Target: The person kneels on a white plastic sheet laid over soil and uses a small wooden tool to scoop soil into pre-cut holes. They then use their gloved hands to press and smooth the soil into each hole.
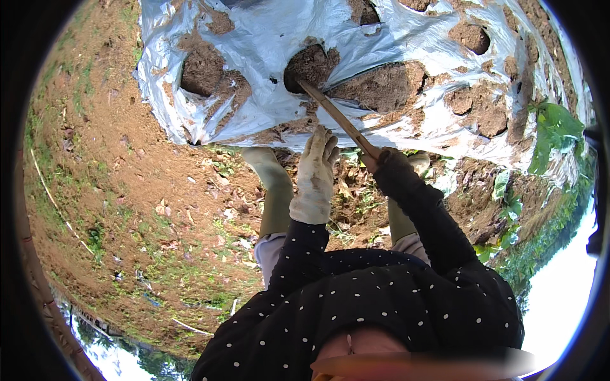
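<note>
The right hand (386,160), dark-covered, wraps around the near end of a long wooden stick (337,117), which slants forward and to the left over the silver plastic sheet (254,60); its far tip reaches the loose soil (323,62) at the near side of a round hole (294,65) in the sheet. The left hand (314,178), in a pale glove, has its fingers stretched out and close together, just left of the stick, with nothing visible in its grasp. The step looks like working the soil inside that hole. To do it well, keep the tip inside the hole's rim, since dragging it sideways could tear the sheet, which already looks ragged in places. Short, controlled strokes from the right wrist should serve better than hard shoves. The left hand could steady the sheet's near edge, clear of the stick's path, while both boots (276,181) stay off the plastic.
</note>
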`<state>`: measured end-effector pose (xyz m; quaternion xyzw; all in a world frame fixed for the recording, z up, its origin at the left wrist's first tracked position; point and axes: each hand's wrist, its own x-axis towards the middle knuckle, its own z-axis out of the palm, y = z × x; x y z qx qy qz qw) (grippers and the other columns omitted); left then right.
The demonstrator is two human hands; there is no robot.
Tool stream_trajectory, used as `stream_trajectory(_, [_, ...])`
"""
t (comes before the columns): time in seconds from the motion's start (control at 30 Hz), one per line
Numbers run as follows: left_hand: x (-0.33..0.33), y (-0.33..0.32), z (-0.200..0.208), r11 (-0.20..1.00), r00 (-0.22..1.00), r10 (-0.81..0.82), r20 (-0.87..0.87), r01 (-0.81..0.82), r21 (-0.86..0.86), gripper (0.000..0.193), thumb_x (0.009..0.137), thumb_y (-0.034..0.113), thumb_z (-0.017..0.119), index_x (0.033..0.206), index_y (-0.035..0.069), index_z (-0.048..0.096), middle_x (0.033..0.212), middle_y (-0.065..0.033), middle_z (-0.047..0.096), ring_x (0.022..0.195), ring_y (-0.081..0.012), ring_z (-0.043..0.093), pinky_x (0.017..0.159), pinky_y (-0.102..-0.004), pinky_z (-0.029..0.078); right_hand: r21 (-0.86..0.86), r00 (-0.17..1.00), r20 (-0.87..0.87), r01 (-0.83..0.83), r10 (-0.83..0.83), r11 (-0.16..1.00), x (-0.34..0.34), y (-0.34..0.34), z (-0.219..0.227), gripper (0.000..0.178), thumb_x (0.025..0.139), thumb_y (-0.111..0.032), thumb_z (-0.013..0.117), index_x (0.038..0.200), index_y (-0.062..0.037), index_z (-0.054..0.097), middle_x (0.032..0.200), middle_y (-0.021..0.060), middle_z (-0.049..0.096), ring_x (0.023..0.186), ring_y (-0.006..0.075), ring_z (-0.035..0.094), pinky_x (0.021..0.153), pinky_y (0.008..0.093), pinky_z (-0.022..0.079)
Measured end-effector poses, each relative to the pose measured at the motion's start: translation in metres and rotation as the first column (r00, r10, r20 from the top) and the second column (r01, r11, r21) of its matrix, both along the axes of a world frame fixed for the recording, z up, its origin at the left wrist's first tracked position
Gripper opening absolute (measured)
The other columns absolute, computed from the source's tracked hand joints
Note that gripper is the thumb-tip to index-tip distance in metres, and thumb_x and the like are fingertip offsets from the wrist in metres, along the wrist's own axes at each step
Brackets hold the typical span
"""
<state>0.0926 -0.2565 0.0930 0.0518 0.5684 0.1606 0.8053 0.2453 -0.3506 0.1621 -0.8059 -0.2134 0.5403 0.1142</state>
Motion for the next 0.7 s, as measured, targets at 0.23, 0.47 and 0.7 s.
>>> stream_trajectory(0.23, [0.039, -0.006, -0.032, 0.229, 0.526, -0.07, -0.847, 0.835, 0.5, 0.064, 0.098, 0.036, 0.053, 0.147, -0.001, 0.032, 0.154, -0.0225, 0.028, 0.144, -0.0408, 0.023, 0.116, -0.0495, 0.021, 0.128, 0.997, 0.057, -0.054, 0.047, 0.99, 0.027, -0.071, 0.006, 0.051, 0.093, -0.035, 0.061, 0.14, -0.0158, 0.051, 0.086, 0.0241, 0.063, 0.077, 0.0357, 0.065, 0.066, 0.0453, 0.05])
stream_trajectory(0.47, [0.096, 0.074, -0.108, 0.035, 0.253, 0.109, -0.961, 0.965, 0.258, 0.078, 0.098, 0.055, 0.037, 0.151, 0.001, 0.021, 0.157, -0.025, 0.02, 0.147, -0.0431, 0.011, 0.118, -0.0546, 0.008, 0.18, 0.994, -0.081, -0.052, 0.068, 0.982, 0.064, -0.195, 0.0, 0.053, 0.092, -0.031, 0.062, 0.143, -0.0187, 0.049, 0.093, 0.0232, 0.063, 0.081, 0.0377, 0.064, 0.071, 0.0467, 0.051])
stream_trajectory(0.7, [0.099, 0.095, -0.143, 0.021, 0.137, 0.172, -0.976, 0.99, 0.142, 0.077, 0.098, 0.056, 0.033, 0.151, 0.002, 0.023, 0.157, -0.0241, 0.019, 0.148, -0.0423, 0.006, 0.117, -0.0574, 0.003, 0.409, 0.905, 0.389, -0.337, 0.172, 0.848, 0.067, -0.24, -0.059, 0.048, 0.087, -0.029, 0.068, 0.128, -0.007, 0.056, 0.096, 0.0226, 0.062, 0.079, 0.0391, 0.064, 0.07, 0.0457, 0.053])
